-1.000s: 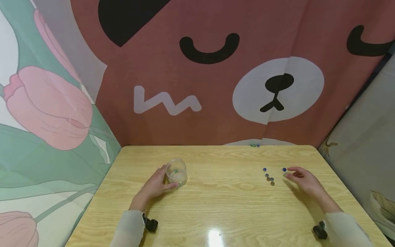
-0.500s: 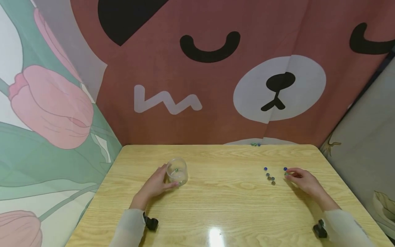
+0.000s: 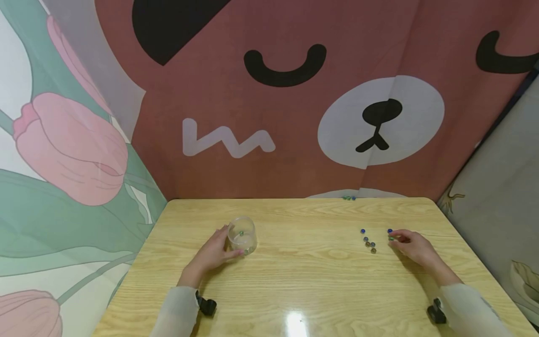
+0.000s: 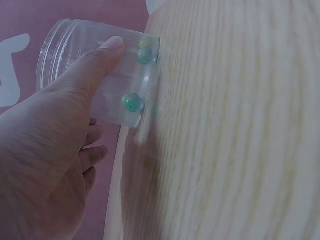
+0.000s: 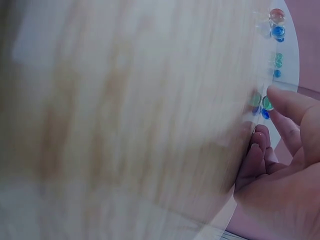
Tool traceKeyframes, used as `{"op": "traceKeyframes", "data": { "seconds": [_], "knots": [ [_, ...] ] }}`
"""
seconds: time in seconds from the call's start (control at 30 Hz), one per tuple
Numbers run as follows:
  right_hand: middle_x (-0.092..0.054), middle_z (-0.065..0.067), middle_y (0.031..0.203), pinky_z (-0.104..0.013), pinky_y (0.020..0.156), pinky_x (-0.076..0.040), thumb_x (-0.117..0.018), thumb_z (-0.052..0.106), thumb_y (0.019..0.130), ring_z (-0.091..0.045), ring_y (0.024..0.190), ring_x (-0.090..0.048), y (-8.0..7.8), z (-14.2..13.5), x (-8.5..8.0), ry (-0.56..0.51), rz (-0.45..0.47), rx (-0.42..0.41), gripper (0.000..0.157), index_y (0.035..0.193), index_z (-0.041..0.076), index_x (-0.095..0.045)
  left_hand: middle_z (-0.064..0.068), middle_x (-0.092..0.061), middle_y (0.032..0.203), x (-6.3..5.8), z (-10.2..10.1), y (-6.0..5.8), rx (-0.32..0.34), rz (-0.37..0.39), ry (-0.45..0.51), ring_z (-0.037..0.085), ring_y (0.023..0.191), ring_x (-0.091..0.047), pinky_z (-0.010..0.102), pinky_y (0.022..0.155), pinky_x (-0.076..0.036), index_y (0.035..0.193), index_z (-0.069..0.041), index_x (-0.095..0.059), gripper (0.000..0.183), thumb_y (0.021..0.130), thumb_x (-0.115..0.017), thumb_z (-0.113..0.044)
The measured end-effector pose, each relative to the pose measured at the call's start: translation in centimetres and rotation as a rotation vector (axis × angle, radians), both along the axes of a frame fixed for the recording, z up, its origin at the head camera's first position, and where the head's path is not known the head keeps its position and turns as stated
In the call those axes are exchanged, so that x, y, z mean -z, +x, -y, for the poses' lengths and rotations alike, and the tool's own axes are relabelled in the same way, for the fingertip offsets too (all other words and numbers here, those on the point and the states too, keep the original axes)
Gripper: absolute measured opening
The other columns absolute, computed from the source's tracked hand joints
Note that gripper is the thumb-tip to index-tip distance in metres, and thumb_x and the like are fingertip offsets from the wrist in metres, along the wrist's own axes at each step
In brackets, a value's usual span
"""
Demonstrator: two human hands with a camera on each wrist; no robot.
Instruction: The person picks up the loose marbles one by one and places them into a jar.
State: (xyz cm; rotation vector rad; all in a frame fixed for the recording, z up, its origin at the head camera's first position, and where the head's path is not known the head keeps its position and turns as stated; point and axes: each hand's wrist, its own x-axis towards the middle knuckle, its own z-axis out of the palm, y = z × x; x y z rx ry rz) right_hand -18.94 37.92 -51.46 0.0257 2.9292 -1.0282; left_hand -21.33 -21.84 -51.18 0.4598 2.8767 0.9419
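Observation:
A clear plastic jar [image 3: 251,236] with a ridged neck stands upright on the table, green marbles [image 4: 133,102] at its bottom. My left hand [image 3: 214,252] grips it from the left side, thumb along the near wall. On the right, the thumb and index finger of my right hand [image 3: 416,247] pinch a green marble [image 5: 268,103] low over the tabletop. Right behind that marble is a dark blue one [image 3: 389,230], beside the index fingertip. The other fingers of the right hand are curled in toward the palm.
Left of my right hand lie several loose marbles, among them a blue one [image 3: 363,231] and a brownish one [image 3: 373,251]. A few green and blue marbles [image 3: 348,198] sit at the table's back edge, against a bear-print curtain [image 3: 219,178].
My right thumb and index finger have drawn in around the green marble, and the index fingertip now overlaps the blue one. The left hand and the jar have stayed in place.

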Motion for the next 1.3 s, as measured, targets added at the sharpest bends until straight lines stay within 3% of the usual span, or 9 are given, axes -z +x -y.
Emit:
{"op": "traceKeyframes", "data": {
  "seconds": [0.13,0.33,0.53,0.73,0.97,1.3],
  "knots": [
    [-0.062,-0.031,0.115,-0.06,0.085,-0.049,-0.066,0.02,0.099,-0.047,0.105,-0.059,-0.1,0.1,0.0,0.028,-0.022,-0.008,0.035,0.124,-0.005,-0.065,0.028,-0.025,0.162,0.0,0.0,0.0,-0.003,0.008,0.01,0.051,0.15,-0.019,0.068,0.118,-0.02,0.162,-0.015,-0.026,0.101,0.084,-0.079,-0.053],
    [-0.063,-0.031,0.113,-0.059,0.085,-0.048,-0.066,0.022,0.099,-0.047,0.103,-0.059,-0.1,0.1,-0.2,0.028,-0.008,-0.005,0.035,0.121,-0.005,-0.065,0.026,-0.026,0.163,0.0,-0.1,0.0,0.0,0.009,0.013,0.049,0.15,-0.019,0.066,0.119,-0.019,0.162,-0.014,-0.026,0.101,0.084,-0.079,-0.052],
    [-0.06,-0.032,0.122,-0.051,0.081,-0.051,-0.063,0.033,0.102,-0.045,0.106,-0.059,0.3,0.0,-0.8,-0.024,0.045,0.022,0.046,0.128,-0.005,-0.062,0.027,-0.025,0.162,0.1,-0.1,0.0,-0.002,0.006,0.002,0.05,0.15,-0.02,0.066,0.119,-0.021,0.161,-0.012,-0.025,0.103,0.084,-0.078,-0.054],
    [-0.06,-0.031,0.123,-0.036,0.072,-0.049,-0.06,0.037,0.104,-0.041,0.105,-0.06,0.8,0.2,-1.1,-0.043,0.015,0.027,0.047,0.128,-0.004,-0.062,0.028,-0.025,0.162,0.2,-0.1,-0.1,-0.007,0.005,-0.007,0.05,0.15,-0.02,0.066,0.118,-0.021,0.161,-0.011,-0.025,0.103,0.085,-0.078,-0.054],
    [-0.065,-0.022,0.114,-0.034,0.066,-0.048,-0.057,0.037,0.105,-0.026,0.093,-0.061,1.1,0.8,-1.2,-0.066,0.014,0.03,0.048,0.131,-0.002,-0.06,0.027,-0.025,0.162,0.4,0.1,-0.1,-0.002,-0.002,-0.005,0.05,0.15,-0.019,0.065,0.119,-0.02,0.162,-0.011,-0.024,0.104,0.085,-0.078,-0.054],
    [-0.066,-0.017,0.11,-0.034,0.064,-0.051,-0.056,0.039,0.105,-0.023,0.089,-0.063,1.3,1.6,-1.7,-0.124,-0.007,0.043,0.051,0.138,-0.001,-0.056,0.023,-0.029,0.162,0.2,0.0,-0.1,0.015,-0.017,0.007,0.048,0.15,-0.022,0.062,0.121,-0.018,0.161,-0.011,-0.026,0.102,0.084,-0.079,-0.051]
  ]
}}
